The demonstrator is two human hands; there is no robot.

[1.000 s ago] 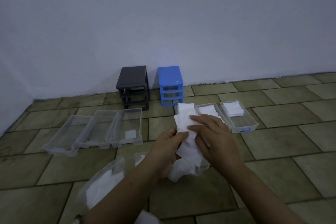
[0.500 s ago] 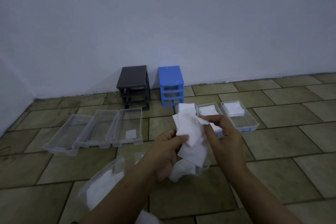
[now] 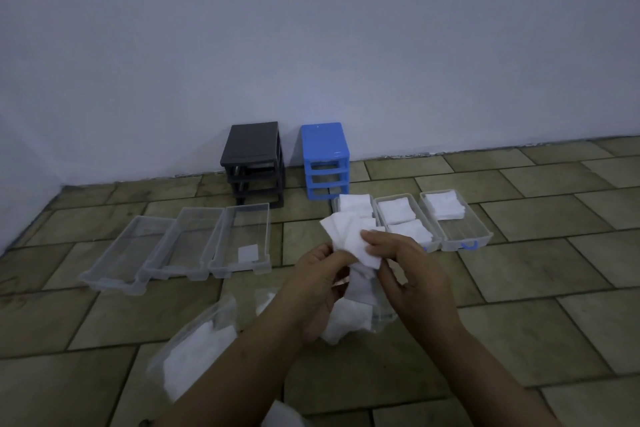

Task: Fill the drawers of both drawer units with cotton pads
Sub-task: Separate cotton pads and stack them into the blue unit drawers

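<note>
On the far left, three clear drawers point(image 3: 176, 246) sit side by side on the tiled floor point(image 3: 519, 288), and only the rightmost one has anything in it, a single white pad point(image 3: 248, 252) near its front. Down in front there's a plastic bag point(image 3: 197, 350) of white pads, partly hidden behind the left forearm. Back against the wall point(image 3: 311, 28) stands the black drawer unit point(image 3: 254, 159), with the blue drawer unit point(image 3: 324, 159) just beside it, both with their slots empty. In the middle, the left hand point(image 3: 313, 282) and right hand point(image 3: 408, 270) both pinch a fanned bunch of cotton pads point(image 3: 349, 236), fingers curled onto it, held up above the floor. Behind them to the right are three more clear drawers point(image 3: 453, 218) holding stacks of pads; the one nearest the hands is mostly hidden.
</note>
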